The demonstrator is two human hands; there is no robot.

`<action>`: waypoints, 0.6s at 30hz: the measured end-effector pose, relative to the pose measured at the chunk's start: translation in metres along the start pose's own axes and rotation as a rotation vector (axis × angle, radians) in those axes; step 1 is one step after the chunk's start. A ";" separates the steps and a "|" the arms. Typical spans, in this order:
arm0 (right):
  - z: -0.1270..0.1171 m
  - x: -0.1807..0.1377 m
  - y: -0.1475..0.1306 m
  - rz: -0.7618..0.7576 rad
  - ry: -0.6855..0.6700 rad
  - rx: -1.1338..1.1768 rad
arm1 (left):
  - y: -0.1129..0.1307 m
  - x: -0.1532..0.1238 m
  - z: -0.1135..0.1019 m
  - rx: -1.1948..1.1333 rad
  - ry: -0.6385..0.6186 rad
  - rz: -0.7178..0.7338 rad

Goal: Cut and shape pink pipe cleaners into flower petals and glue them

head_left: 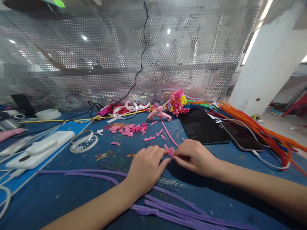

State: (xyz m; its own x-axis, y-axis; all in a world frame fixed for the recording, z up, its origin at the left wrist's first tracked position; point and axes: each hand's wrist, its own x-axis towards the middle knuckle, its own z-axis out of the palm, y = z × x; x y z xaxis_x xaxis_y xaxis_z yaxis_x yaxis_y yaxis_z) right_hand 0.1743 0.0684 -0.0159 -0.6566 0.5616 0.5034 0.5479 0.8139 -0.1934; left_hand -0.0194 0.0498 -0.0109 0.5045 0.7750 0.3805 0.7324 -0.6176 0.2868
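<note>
Between my two hands is a short pink pipe cleaner (169, 150), bent into a small loop. My right hand (195, 158) pinches it from the right with thumb and forefinger. From the left, my left hand (147, 164) has its thumb and fingertips closed on the other side of it. Beyond my hands lie cut pink pieces (155, 135) and a longer pink pipe cleaner (169, 134). A pile of small twisted pink shapes (129, 129) sits farther back to the left. Long purple pipe cleaners (177, 212) run beneath my left wrist.
At the back stand a pink glue gun (158, 114) and a pink and yellow flower bunch (177, 102). A black tablet (205, 126), a charging phone (241, 135) and orange pipe cleaners (251, 121) are right. Left are a bead dish (83, 145) and white power strip (40, 150).
</note>
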 end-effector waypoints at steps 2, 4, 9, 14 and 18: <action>0.002 -0.001 -0.003 -0.040 -0.013 -0.029 | 0.002 -0.002 0.003 0.041 -0.076 0.040; 0.003 -0.001 -0.005 -0.073 -0.048 -0.040 | 0.005 -0.004 0.005 0.066 -0.115 0.063; 0.001 -0.001 -0.009 -0.140 -0.181 0.003 | 0.008 -0.008 0.005 0.157 -0.203 0.040; -0.003 0.001 -0.006 -0.189 -0.280 0.111 | 0.008 -0.008 0.002 0.201 -0.284 -0.011; -0.003 0.002 -0.003 -0.176 -0.294 0.074 | 0.008 -0.007 0.002 0.202 -0.301 0.012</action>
State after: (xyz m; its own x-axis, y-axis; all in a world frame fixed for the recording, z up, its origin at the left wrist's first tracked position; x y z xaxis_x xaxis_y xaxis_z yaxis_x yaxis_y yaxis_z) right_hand 0.1725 0.0666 -0.0116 -0.8647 0.4217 0.2728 0.3808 0.9046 -0.1915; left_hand -0.0165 0.0400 -0.0126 0.6041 0.7909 0.0981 0.7857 -0.6116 0.0929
